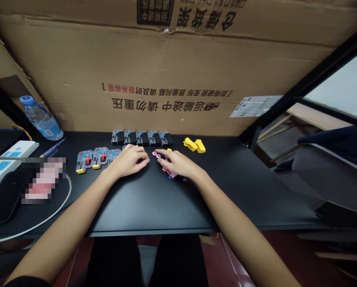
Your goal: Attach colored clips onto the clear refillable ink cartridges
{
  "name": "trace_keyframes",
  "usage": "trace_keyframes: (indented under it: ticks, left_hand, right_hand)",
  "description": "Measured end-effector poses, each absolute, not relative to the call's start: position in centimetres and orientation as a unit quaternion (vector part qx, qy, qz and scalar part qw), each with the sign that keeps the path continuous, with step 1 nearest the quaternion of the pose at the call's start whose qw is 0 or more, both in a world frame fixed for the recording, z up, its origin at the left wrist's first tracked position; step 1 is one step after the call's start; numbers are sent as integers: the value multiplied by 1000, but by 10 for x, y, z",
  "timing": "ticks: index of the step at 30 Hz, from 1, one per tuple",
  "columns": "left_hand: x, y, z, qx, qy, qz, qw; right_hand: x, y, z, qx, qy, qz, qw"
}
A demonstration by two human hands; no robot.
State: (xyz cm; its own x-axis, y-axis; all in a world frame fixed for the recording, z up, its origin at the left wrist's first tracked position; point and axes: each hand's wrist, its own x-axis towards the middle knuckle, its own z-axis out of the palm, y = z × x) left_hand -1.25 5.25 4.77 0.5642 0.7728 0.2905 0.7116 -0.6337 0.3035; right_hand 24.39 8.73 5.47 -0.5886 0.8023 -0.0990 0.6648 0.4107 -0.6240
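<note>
My left hand [130,160] rests on the black table with its fingers loosely bent; nothing shows in its grasp. It partly covers the end of a row of clear plastic toy pieces [100,158] with red and blue parts inside. My right hand [179,162] is palm down, index finger and thumb apart. Its index fingertip is close to two small pink rings [156,154], and a yellow ring [169,150] lies just beyond. Under this hand a pink plastic part [170,173] is partly hidden, apparently on the table.
Several clear-and-black toy pieces [142,138] line the back, with yellow plastic parts [194,145] to their right. A cardboard sheet [178,59] stands behind. At left are a water bottle [42,119], a pen [53,147], a power strip [9,159] and a white cable [57,212].
</note>
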Motion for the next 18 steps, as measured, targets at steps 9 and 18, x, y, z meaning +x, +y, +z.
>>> trace_keyframes:
  ticks: [9,18]
  left_hand:
    - [-14,53,45,867,446,206,82]
    - [-4,53,34,862,476,172,21]
  right_hand:
    - [240,85,53,-382,-852,346,91]
    - [256,95,63,-435,-841,279,161]
